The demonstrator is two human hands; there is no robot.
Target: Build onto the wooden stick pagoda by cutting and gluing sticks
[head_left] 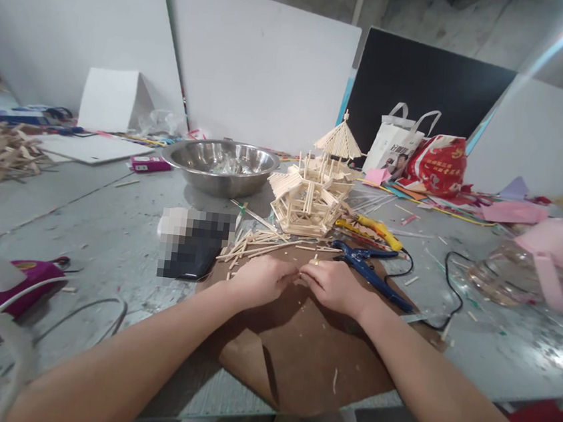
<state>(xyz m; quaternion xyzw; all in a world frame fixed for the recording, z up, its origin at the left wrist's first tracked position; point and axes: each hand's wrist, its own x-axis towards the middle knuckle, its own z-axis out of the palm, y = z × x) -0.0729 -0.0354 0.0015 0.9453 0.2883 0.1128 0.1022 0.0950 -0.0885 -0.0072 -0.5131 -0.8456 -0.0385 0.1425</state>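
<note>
Evidently holds the left hand (261, 280) and the right hand (337, 285) fingertip to fingertip over a flat brown sheet with a folded near corner (314, 375), probably to steady something small between two pinches. Cannot tell about anything clamped there, with curled fingers hiding the gap. Has a loose pile of thin, pale wooden sticks (254, 243) just beyond the left hand, apparently for easy reach. Faces an upright, pale, pavilion-shaped stick model with a pointed roof (308, 204), straight ahead at or just past the sheet's far edge, presumably set back to leave working room. Has a dark blue, long-handled plastic tool (380, 278) lying just beside the right hand, with a yellow tool (379, 230) behind, both seemingly laid for a short reach. Leaves a wide, shiny metal bowl (195, 174) of clear, crumpled material farther off to the left on the scuffed grey worktop (124, 221), likely out of the way of both hands. Shows a black, flat, partly pixelated object (199, 263) left of the sticks.
</note>
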